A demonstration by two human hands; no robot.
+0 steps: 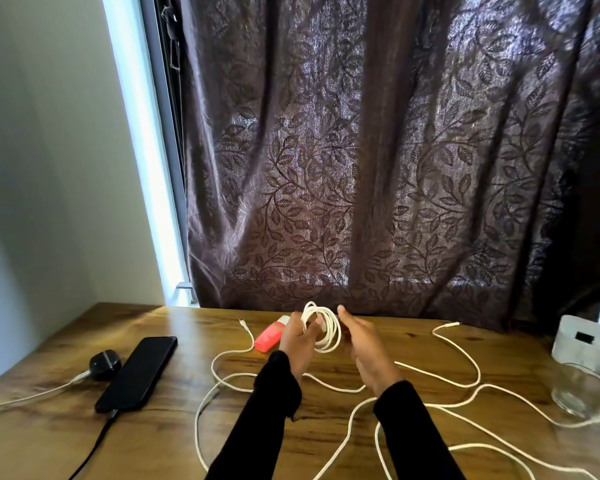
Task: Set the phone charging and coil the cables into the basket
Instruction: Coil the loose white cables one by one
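Daylight enters through the narrow strip of window (142,161) left of the curtain (378,161), where it burns out to a pale blue-white band with no detail. The curtain itself is backlit: light glows through its weave in purplish patches, while its folds fall into deep shadow, darkest toward its right edge. The wall (42,168) left of the window strip sits in soft grey shade. The table (174,427) below the curtain is dim, with a warm sheen near its far edge. Wide-angle distortion tilts the window frame and bends the picture's edges. The clear container (584,389) at the table's right end looks soft and smeared.
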